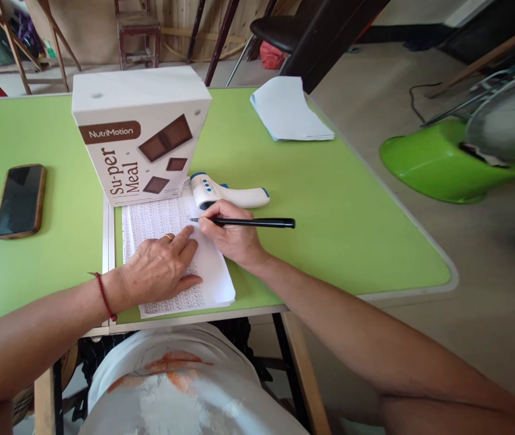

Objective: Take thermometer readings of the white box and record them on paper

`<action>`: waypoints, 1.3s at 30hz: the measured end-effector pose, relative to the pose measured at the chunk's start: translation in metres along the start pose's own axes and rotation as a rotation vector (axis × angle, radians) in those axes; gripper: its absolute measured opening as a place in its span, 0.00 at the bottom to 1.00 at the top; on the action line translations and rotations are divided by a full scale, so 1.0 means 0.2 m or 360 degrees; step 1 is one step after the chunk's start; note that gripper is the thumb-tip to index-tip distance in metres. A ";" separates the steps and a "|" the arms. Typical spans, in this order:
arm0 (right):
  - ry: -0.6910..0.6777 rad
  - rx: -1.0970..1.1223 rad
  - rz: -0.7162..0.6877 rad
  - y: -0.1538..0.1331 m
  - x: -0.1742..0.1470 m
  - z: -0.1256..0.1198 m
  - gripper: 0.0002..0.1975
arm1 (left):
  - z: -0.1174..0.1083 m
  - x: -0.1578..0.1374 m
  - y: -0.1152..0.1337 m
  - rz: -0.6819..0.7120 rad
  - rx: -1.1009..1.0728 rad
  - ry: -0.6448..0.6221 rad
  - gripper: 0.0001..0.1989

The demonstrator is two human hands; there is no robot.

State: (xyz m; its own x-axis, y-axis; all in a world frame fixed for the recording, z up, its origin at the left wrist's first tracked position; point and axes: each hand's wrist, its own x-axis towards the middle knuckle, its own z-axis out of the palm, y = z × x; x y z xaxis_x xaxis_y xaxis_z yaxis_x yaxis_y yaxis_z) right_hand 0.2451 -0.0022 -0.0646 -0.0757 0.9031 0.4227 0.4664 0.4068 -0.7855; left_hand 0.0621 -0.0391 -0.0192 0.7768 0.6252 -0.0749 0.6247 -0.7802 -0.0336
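Note:
My right hand (234, 235) grips a black pen (261, 222), its tip at the upper right part of a sheet of paper (214, 278). Dense rows of handwriting fill the left of the sheet, and its right side is blank. Across the writing lies my left hand (162, 266), flat with fingers stretched out, a ring on one finger. Just beyond my right hand, a white and blue infrared thermometer (234, 196) rests on its side. A white NutriMotion box (143, 145) stands upright at the top edge of the paper, covering part of it.
On the left of the green table (352, 241) lies a smartphone (20, 200) with a dark screen. Folded white paper (288, 112) sits near the far right edge. A green plastic stool (447, 160) is on the floor to the right, and a wooden chair (137, 33) stands behind.

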 end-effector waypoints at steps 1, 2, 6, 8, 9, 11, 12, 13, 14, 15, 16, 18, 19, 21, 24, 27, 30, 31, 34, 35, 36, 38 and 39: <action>-0.0009 -0.0001 0.0002 0.00 0.00 0.00 0.06 | 0.00 0.00 0.00 0.0000 -0.0001 0.0001 0.25; -0.0022 -0.0002 0.0004 0.00 0.00 0.00 0.06 | 0.00 0.00 0.00 -0.0002 0.0000 0.0003 0.25; -0.0052 0.0006 0.0008 0.00 0.00 -0.01 0.05 | 0.00 0.00 0.00 -0.0007 0.0003 0.0003 0.24; -0.0038 -0.0001 -0.0004 0.00 0.00 -0.01 0.06 | 0.00 0.00 0.00 -0.0006 0.0010 0.0013 0.24; -0.0028 -0.0005 -0.0015 0.00 0.00 0.00 0.06 | 0.00 0.00 0.00 -0.0004 0.0013 0.0018 0.25; -0.0012 -0.0002 -0.0038 0.00 0.00 0.00 0.06 | 0.00 0.00 0.00 0.0001 0.0018 0.0016 0.25; -0.0002 0.0003 -0.0047 0.00 0.00 0.00 0.06 | 0.00 0.00 0.00 0.0002 0.0021 0.0013 0.25; 0.0008 0.0008 -0.0053 0.00 0.00 0.00 0.06 | 0.00 -0.01 0.00 0.0001 0.0025 0.0012 0.25; 0.0017 0.0010 -0.0057 0.00 0.00 0.00 0.06 | 0.00 -0.01 0.00 0.0001 0.0031 0.0012 0.25; 0.0027 0.0007 -0.0058 0.00 0.00 0.00 0.07 | 0.00 -0.01 0.00 0.0001 0.0036 0.0015 0.25; 0.0037 -0.0001 -0.0056 0.00 0.01 0.00 0.07 | 0.00 -0.01 0.00 0.0000 0.0040 0.0018 0.25; 0.0051 -0.0015 -0.0047 0.00 0.01 0.00 0.06 | 0.00 -0.01 -0.01 0.0004 0.0042 0.0020 0.25; 0.0061 -0.0017 -0.0044 0.00 0.01 0.00 0.06 | 0.00 -0.01 -0.01 0.0004 0.0041 0.0016 0.25; 0.0079 -0.0006 -0.0047 0.00 0.01 0.00 0.07 | -0.01 -0.01 0.00 0.0008 0.0037 0.0007 0.26; 0.0072 0.0005 -0.0070 0.00 0.01 0.01 0.07 | -0.01 -0.01 0.00 0.0006 0.0034 -0.0005 0.26; 0.0066 -0.0006 -0.0085 0.01 0.01 0.01 0.07 | 0.00 -0.01 0.00 0.0005 0.0034 0.0010 0.26; 0.0063 0.0008 -0.0102 0.01 0.00 0.00 0.07 | 0.00 -0.01 -0.01 0.0006 0.0035 0.0027 0.25; 0.0057 0.0014 -0.0103 0.01 0.00 0.00 0.07 | 0.00 -0.01 -0.01 0.0006 0.0032 0.0031 0.25; 0.0076 0.0019 -0.0088 0.01 0.00 0.00 0.06 | 0.00 -0.01 -0.01 0.0015 0.0020 0.0046 0.25; 0.0096 0.0019 -0.0086 0.01 0.00 0.00 0.06 | 0.00 -0.01 -0.01 0.0017 0.0018 0.0047 0.25; 0.0119 0.0017 -0.0085 0.01 0.00 0.00 0.06 | 0.00 -0.01 -0.01 0.0017 0.0018 0.0045 0.25; 0.0152 0.0014 -0.0084 0.01 0.00 0.01 0.06 | 0.00 -0.01 -0.01 0.0013 0.0018 0.0037 0.25; 0.0156 0.0010 -0.0083 0.01 0.00 0.01 0.06 | 0.00 -0.01 -0.01 0.0009 0.0019 0.0034 0.25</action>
State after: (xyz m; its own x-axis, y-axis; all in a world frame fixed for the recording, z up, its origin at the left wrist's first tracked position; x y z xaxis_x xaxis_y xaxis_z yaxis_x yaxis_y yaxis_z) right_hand 0.2447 -0.0017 -0.0665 -0.0130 0.8631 0.5049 0.4584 0.4539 -0.7641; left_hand 0.0594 -0.0397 -0.0193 0.7821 0.6208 -0.0541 0.6191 -0.7840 -0.0450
